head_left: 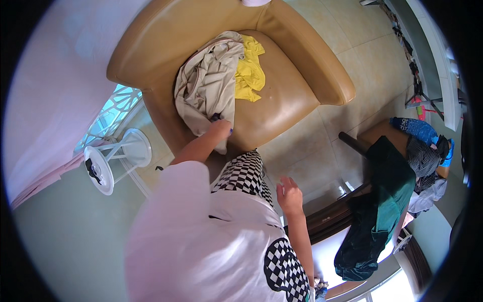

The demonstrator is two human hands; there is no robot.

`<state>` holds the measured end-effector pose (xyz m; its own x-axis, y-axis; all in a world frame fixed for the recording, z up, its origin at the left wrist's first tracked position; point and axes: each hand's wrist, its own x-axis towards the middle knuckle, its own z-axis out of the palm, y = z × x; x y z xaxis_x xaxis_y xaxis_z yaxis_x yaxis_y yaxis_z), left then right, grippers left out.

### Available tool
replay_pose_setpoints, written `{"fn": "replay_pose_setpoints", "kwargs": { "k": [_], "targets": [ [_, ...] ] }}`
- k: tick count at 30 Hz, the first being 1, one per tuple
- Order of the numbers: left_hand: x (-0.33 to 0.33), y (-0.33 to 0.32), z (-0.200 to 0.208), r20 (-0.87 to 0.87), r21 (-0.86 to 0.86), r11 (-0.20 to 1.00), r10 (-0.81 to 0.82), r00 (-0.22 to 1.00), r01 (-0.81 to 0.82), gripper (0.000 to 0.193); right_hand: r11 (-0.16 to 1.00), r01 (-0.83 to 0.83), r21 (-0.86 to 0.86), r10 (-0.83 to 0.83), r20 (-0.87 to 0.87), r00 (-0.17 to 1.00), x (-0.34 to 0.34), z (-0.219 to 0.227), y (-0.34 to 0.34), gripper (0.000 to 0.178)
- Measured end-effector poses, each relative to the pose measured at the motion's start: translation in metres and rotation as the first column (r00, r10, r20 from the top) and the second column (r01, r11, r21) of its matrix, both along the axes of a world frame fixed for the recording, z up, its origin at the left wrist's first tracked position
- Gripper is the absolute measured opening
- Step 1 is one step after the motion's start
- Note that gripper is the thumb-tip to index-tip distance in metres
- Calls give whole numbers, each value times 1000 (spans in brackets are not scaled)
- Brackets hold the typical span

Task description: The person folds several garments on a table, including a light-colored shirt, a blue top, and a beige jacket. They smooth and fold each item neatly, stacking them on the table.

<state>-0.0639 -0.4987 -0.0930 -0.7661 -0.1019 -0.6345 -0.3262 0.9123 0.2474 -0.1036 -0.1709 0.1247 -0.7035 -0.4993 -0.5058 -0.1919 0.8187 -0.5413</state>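
A crumpled beige garment with a thin reddish trim lies on the seat of a tan leather armchair. My left hand is at its near lower edge, fingers closed on the cloth. A small dark purple patch shows beside those fingers; what it is I cannot make out. Against the garment's right side rests a bright yellow cloth, touched by neither hand. My right hand hangs low at my side, holding nothing, its fingers loosely bent and apart.
Left of the chair stands a white round-topped stool with a small black item on its white disc. Dark green velvety cloth drapes at the right, with several garments piled behind it. Pale tiles cover the floor.
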Motion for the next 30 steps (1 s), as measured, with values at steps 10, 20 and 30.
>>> {"fn": "replay_pose_setpoints", "kwargs": {
  "k": [10, 20, 30],
  "targets": [
    [-54, 119, 212, -212, 943, 320, 361, 908, 93, 18, 813, 297, -501, -267, 131, 955, -29, -42, -49, 21],
    [-78, 49, 146, -674, 381, 752, 624, 395, -538, 58, 496, 643, -584, -225, 628, 745, -11, 35, -17, 61],
    [-112, 81, 172, 331, 787, -105, 903, 273, -607, 32, 26, 869, -495, -449, 771, 452, 0, 56, 19, 55]
  ]
}}
